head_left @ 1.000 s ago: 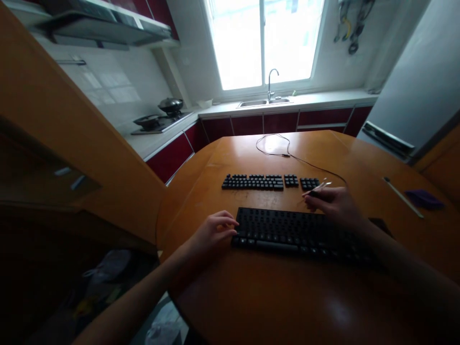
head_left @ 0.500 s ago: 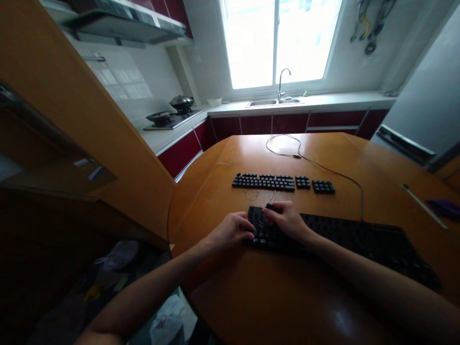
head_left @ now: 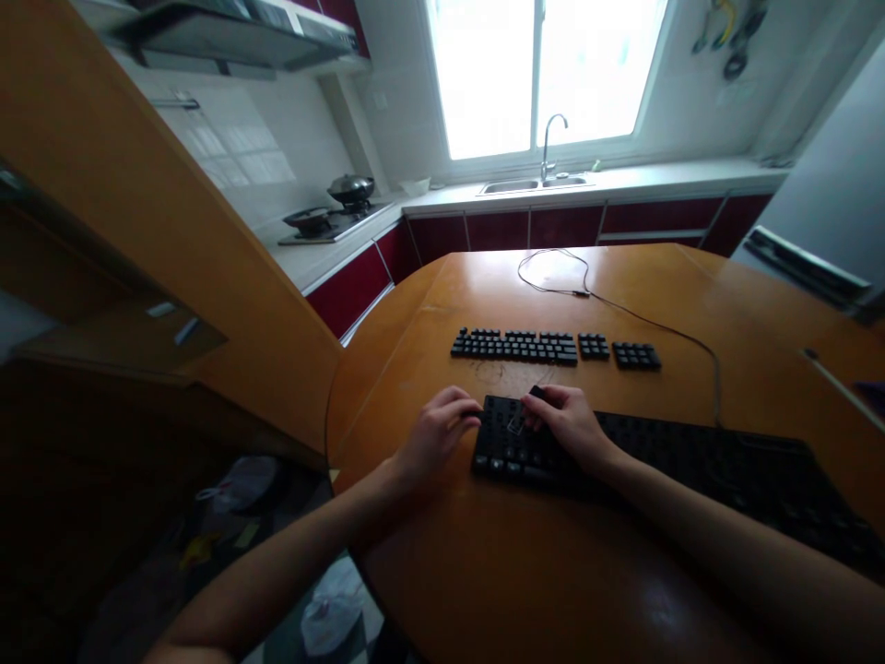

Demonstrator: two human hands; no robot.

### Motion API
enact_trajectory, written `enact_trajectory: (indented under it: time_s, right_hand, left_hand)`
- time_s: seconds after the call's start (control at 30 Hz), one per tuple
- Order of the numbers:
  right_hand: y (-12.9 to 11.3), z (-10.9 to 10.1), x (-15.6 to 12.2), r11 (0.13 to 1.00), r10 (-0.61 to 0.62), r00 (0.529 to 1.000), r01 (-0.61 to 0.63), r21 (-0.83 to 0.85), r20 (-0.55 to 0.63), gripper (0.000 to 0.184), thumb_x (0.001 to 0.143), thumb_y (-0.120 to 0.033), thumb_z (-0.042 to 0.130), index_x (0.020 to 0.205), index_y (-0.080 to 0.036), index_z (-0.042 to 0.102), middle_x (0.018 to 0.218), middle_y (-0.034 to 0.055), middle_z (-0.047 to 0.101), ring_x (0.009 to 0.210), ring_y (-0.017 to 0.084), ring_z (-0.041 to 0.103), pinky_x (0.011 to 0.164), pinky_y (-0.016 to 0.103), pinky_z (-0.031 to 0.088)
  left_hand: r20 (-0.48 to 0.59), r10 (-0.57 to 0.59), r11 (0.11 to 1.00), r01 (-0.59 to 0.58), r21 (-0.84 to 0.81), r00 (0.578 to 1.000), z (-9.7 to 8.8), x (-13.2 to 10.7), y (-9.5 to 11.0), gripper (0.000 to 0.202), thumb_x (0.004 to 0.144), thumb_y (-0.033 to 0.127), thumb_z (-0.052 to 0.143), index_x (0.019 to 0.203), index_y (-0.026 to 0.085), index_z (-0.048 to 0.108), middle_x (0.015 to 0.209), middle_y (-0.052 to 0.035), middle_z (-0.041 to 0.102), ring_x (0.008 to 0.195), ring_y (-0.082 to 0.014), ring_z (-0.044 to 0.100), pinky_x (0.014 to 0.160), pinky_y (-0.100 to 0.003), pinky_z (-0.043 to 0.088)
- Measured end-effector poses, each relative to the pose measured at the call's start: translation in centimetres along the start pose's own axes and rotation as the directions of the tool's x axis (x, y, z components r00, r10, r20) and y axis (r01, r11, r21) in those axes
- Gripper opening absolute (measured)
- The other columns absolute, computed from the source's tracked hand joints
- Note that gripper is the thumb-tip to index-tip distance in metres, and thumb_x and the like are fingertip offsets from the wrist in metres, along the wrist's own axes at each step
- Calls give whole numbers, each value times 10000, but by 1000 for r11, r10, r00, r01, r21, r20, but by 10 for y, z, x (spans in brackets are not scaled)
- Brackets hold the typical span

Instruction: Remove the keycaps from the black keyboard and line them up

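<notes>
Black rectangular keyboard point(head_left: 691, 452): on the brown wooden table point(head_left: 484, 563).
Right hand point(head_left: 571, 420): gripping a small dark-handled tool point(head_left: 537, 393) above the keyboard's left end, seemingly lining it up.
Left hand point(head_left: 441, 429): fingers pinched near the corner; holding anything, I can't tell.
Thin pale wire loop point(head_left: 515, 425): next move likely calls for careful aim.

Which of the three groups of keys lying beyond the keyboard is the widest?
The leftmost group. It forms one long block, far wider than either the small middle group or the rightmost group.
</notes>
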State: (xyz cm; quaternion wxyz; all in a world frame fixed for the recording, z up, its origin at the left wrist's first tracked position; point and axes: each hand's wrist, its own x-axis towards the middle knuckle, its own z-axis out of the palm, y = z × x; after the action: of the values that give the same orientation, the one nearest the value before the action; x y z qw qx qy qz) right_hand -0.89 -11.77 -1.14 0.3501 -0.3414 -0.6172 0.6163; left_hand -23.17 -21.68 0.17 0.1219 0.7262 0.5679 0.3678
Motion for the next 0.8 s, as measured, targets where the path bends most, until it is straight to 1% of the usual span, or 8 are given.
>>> enact_trajectory:
  time_s: [0.03,0.1,0.2,0.3,0.4,0.5,0.63,0.8]
  right_hand:
    - [0,0,0,1000,2,1000,-2,5,4,388,763,-526,725,695,-151,649,617,34,657,545,143,590,534,270,473]
    - [-1,0,0,1000,6,1000,-6,10,8,395,750,-535,731,690,-154,646,616,32,654,542,143,586,530,271,472]
    - [-1,0,0,1000,12,1000,-12,12,-4,387,749,-526,734,694,-153,648,612,31,654,537,141,581,530,271,467]
    - [-1,0,0,1000,18,1000,-18,8,-6,376,767,-511,726,699,-149,653,605,32,653,533,139,576,529,267,456]
    - [0,0,0,1000,15,1000,-15,6,-2,373,774,-504,725,703,-143,660,601,32,651,529,138,572,523,265,448]
    - [0,0,-1,1000,21,1000,-20,10,-3,370,775,-500,726,712,-139,668,599,32,649,530,138,573,521,265,452]
    - [-1,0,-1,999,35,999,-35,18,-4,364,769,-500,732,716,-145,671,604,32,651,533,140,574,516,266,457]
    - [-4,0,-1,999,43,999,-43,18,14,346,772,-482,732,716,-145,674,615,31,652,543,137,578,525,263,460]
  left_hand:
    - [-59,-24,1000,25,13,998,-7,10,-12,152,954,303,589,990,202,696,964,-70,642,921,-190,605,822,-318,501]
    - [-113,-31,999,35,33,993,-19,33,-41,145,923,320,633,952,200,708,943,-61,658,901,-193,608,802,-319,491]
    - [-108,-94,994,100,49,990,-25,60,-84,165,847,315,722,925,170,703,832,-36,663,725,-165,577,697,-301,469]
    - [-80,-72,992,79,97,994,-22,71,-111,175,802,312,770,866,159,711,807,-37,663,719,-164,568,697,-299,461]
    - [-87,-16,988,28,150,996,-18,71,-122,138,794,302,779,849,184,731,864,-48,676,835,-188,593,779,-319,469]
    - [-105,9,986,9,169,994,-17,69,-124,114,805,309,773,847,206,748,901,-50,669,909,-201,596,836,-338,469]
    - [-123,-22,981,45,187,992,-18,70,-126,117,804,327,775,858,223,763,906,-50,644,922,-208,586,851,-358,476]
    - [-142,-5,981,32,192,990,-16,71,-129,111,792,312,786,866,230,776,904,-51,636,915,-207,578,849,-365,480]
